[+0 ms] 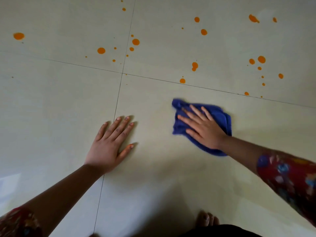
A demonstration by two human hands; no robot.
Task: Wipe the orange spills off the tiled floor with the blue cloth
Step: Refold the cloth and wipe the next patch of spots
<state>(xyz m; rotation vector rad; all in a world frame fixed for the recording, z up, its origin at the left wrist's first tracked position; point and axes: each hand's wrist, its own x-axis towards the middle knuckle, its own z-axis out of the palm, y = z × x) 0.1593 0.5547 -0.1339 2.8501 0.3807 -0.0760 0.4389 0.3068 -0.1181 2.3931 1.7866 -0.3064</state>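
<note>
Right hand [203, 129] flat on blue cloth [220, 115], fingers [196, 111] straight and spread, pressing it onto the floor [153, 168]. Left hand [109, 142] flat on bare tile, its fingers spread wide, holding nothing. Orange spills [195, 65] all lie beyond both hands' fingers, clear of the cloth.

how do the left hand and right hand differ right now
The left hand lies bare on the floor; the right hand presses on the cloth. The left hand's thumb tip is stained orange; the right hand shows no stain. The left hand's fingers angle rightward, the right hand's leftward. Both are flat, palm down, with straight fingers.
</note>
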